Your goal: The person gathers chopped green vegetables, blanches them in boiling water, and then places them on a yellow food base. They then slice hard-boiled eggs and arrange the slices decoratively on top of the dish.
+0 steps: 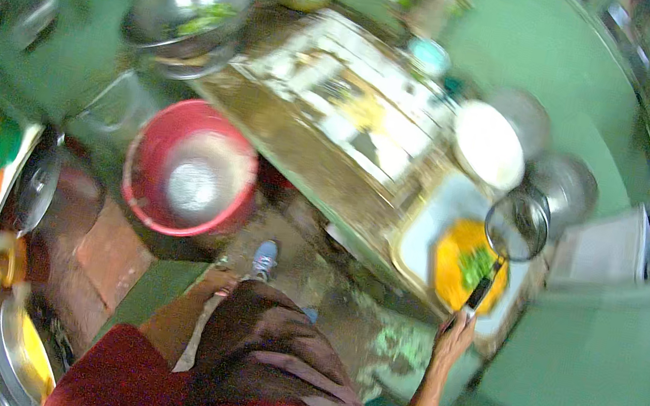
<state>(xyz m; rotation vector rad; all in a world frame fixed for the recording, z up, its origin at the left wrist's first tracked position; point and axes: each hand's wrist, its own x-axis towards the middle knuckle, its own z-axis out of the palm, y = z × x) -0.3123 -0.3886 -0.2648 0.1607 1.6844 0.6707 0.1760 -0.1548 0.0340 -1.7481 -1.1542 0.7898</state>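
My right hand (pixel 454 334) is closed round the black handle of what looks like a round strainer (pixel 517 222). Its dark-rimmed hoop is over the far edge of an orange plate (pixel 450 282). Chopped green vegetables (pixel 473 266) lie on that plate, partly behind the handle. Under the plate is a pale blue tray (pixel 416 241) on the right part of the counter. Low beside my dark apron hangs my left hand (pixel 220 281), nearest to the red tub (pixel 141 171); motion blur hides how its fingers are set.
A stained white tiled patch (pixel 319 37) covers the counter's middle. At its left end stands a steel bowl (pixel 155 8) with greens inside. A white basin (pixel 487 145) and grey round pans (pixel 562 188) lean at the right. Shelves and a yellow-filled pan (pixel 33 352) are at my left.
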